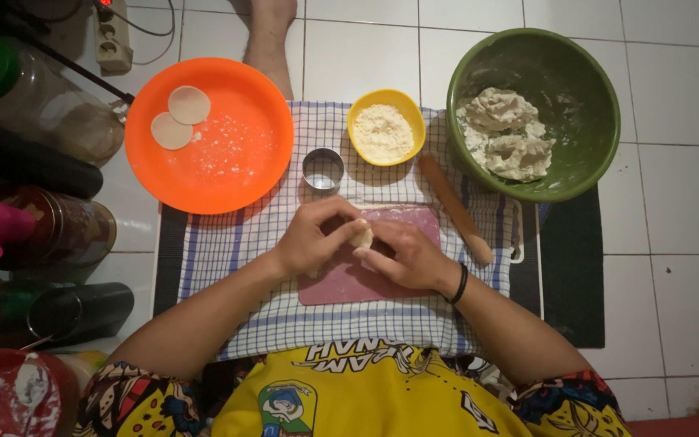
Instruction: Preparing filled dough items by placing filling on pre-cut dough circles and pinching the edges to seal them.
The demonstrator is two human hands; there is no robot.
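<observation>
White floor tiles carry a checked cloth (285,324) with a pink board (349,279) on it, and over that board the left hand (309,239) and right hand (406,255) meet, fingers curled closed around a small dough piece (362,237) pinched between them. Pressed unevenly, it could tear or stick to the fingers — the flour bowl (386,127) sits just beyond, the wooden rolling pin (455,209) near the right wrist, easily nudged.

My plate (236,162) at ten o'clock is orange, the small bowl (386,101) at twelve is yellow, the big bowl (564,81) at two is green. The cloth (285,324) has blue-and-white checks. The board (341,283) is pink, the dough piece (362,237) pale cream.
</observation>
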